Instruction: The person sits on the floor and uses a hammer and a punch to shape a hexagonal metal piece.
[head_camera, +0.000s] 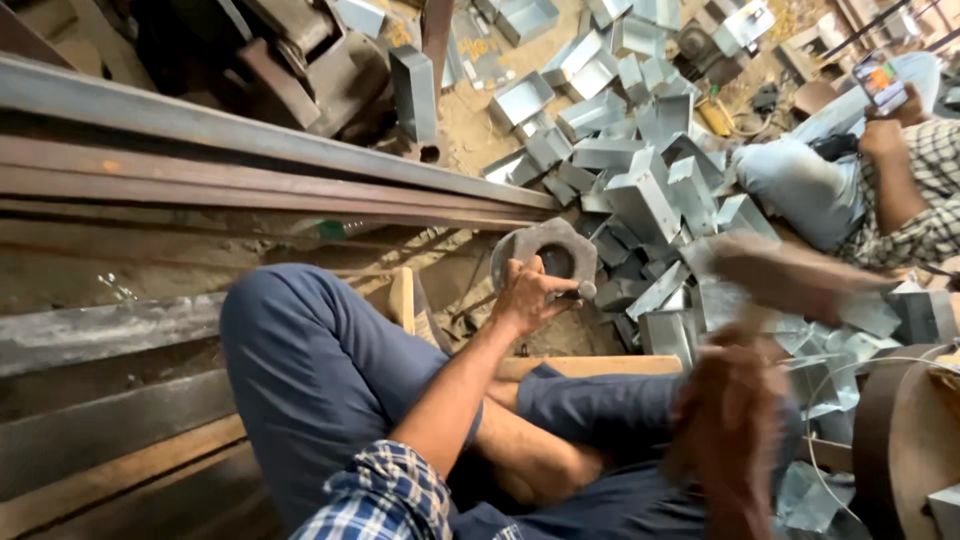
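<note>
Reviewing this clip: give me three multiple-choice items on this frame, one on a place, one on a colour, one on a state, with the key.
1. Where does the pile of folded sheet-metal boxes lie?
A. On the ground beyond the hands
B. On the steel beams at the left
C. In the person's lap

2. What colour are the person's trousers?
A. Red
B. Dark blue
C. White

3. How does the left hand stand?
A. Flat and open on the ground
B. Hidden behind the knee
C. Gripping the grey hexagonal metal block

Key: 1 A, the boxes are strewn over the dirt floor past the block. 2 B, the bent knee is dark blue. 3 C, the fingers wrap over the block's lower edge, while the right hand is a motion blur holding a blurred tool.
</note>
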